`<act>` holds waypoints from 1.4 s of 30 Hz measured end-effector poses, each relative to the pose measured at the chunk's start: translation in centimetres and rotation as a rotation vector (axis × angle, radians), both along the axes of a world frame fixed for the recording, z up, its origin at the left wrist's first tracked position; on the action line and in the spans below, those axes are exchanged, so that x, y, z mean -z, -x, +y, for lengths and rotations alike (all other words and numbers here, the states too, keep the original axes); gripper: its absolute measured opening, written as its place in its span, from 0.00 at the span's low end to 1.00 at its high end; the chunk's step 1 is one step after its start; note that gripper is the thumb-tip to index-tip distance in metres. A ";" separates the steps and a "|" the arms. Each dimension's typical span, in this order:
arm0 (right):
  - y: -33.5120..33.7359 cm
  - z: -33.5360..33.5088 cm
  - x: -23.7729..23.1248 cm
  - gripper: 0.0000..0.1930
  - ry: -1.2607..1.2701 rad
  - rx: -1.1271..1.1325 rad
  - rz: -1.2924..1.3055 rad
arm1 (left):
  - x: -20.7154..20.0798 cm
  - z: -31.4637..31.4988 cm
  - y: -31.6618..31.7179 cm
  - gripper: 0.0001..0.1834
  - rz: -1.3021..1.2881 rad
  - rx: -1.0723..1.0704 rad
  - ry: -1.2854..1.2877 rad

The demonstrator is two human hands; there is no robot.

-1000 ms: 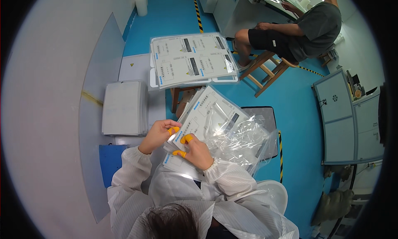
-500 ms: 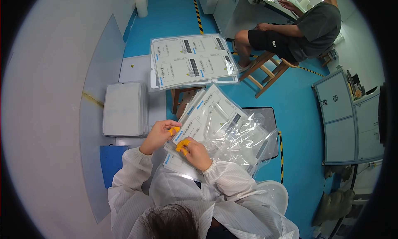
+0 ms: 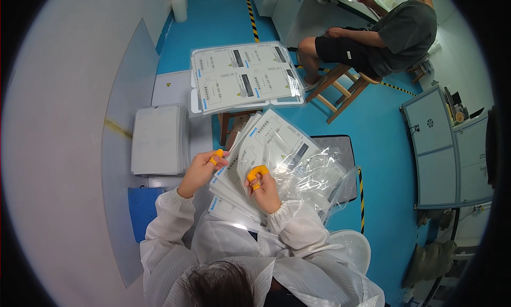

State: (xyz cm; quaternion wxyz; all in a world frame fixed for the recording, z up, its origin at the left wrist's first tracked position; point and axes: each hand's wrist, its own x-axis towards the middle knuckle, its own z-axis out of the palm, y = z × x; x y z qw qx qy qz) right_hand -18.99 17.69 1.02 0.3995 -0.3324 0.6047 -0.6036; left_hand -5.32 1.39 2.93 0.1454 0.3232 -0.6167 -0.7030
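Fingers point(image 3: 259, 170) of right hand point(image 3: 265, 194): clamped on curled printed sheet point(image 3: 253, 149); left hand point(image 3: 200, 171): beside sheet stack point(image 3: 230, 194); its grip (from here): can't tell

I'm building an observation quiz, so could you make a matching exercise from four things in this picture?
Things
1. Right hand
2. Clear film
3. Blue object
4. Wooden stool

Places or states
A. Under the seated co-worker
B. Holding a curled printed sheet
C. Just below the plain white stack in the picture
D. Crumpled

Pairs: 1-B, 2-D, 3-C, 4-A
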 end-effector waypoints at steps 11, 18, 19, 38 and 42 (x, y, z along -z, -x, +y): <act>0.5 0.9 1.0 0.04 0.006 -0.010 0.288 | -1.2 0.4 0.7 0.14 -0.098 0.230 -0.116; 4.1 0.8 0.0 0.03 0.279 0.252 -0.109 | 0.7 -0.2 -0.1 0.13 -0.064 0.146 -0.154; 4.8 0.7 -0.4 0.03 0.430 0.360 -0.151 | 1.0 -0.2 -0.3 0.13 -0.089 0.141 -0.153; 3.7 0.2 1.2 0.11 0.278 0.324 -0.453 | -2.0 -0.9 3.3 0.17 -0.097 0.338 0.208; 4.6 1.0 1.3 0.12 0.285 0.336 -0.466 | -2.9 0.1 4.1 0.17 -0.141 0.372 0.473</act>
